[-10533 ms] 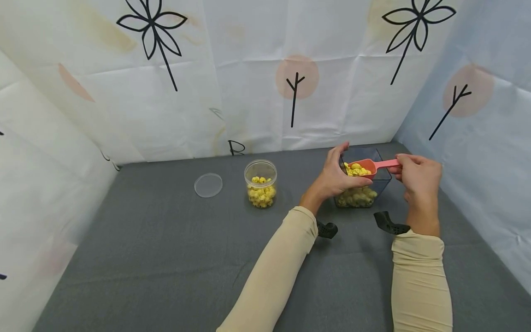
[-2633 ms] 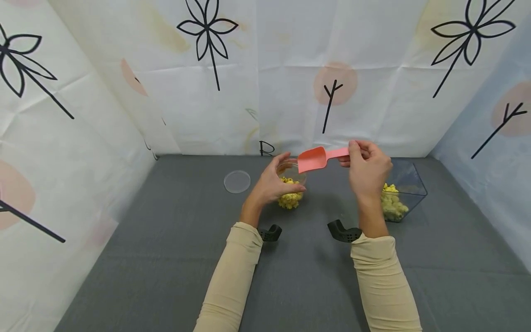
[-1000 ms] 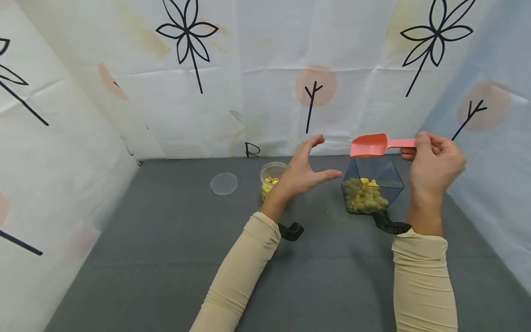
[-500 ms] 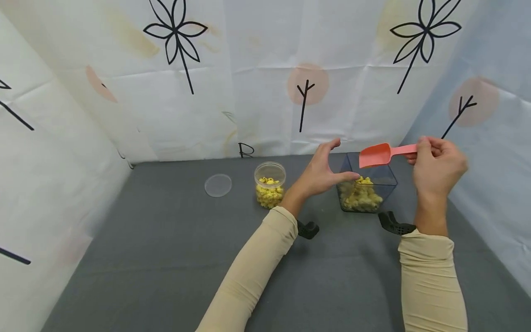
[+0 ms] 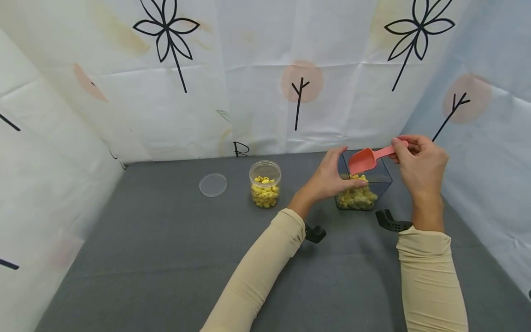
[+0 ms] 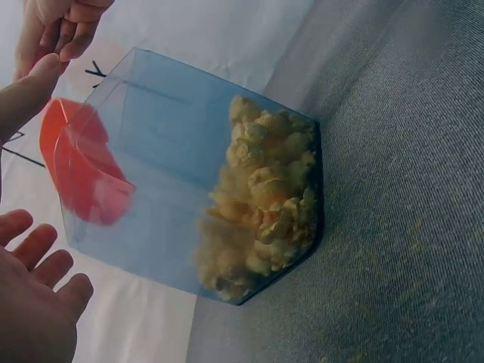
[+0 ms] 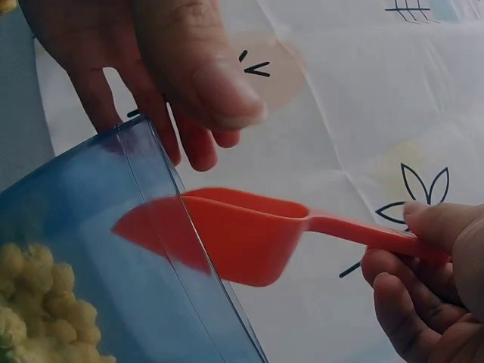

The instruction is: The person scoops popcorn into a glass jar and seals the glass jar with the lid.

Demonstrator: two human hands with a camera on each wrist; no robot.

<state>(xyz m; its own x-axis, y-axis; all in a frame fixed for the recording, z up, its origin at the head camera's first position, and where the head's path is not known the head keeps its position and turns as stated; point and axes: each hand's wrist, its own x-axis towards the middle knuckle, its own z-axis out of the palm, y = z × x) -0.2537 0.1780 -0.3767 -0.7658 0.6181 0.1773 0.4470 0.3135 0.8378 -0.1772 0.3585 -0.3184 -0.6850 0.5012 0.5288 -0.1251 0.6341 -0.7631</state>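
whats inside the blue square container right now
The blue square container holds a heap of yellow puffed pieces at its bottom. The orange scoop, held by the right hand, dips its empty bowl into the open top. What lies under the heap is hidden.

Coral-pink scoop, yellow popcorn in clear bluish tub, grey tablecloth, beige sleeves

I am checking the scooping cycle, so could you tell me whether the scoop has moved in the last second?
Yes. The scoop has dropped from above the blue container to its open mouth.
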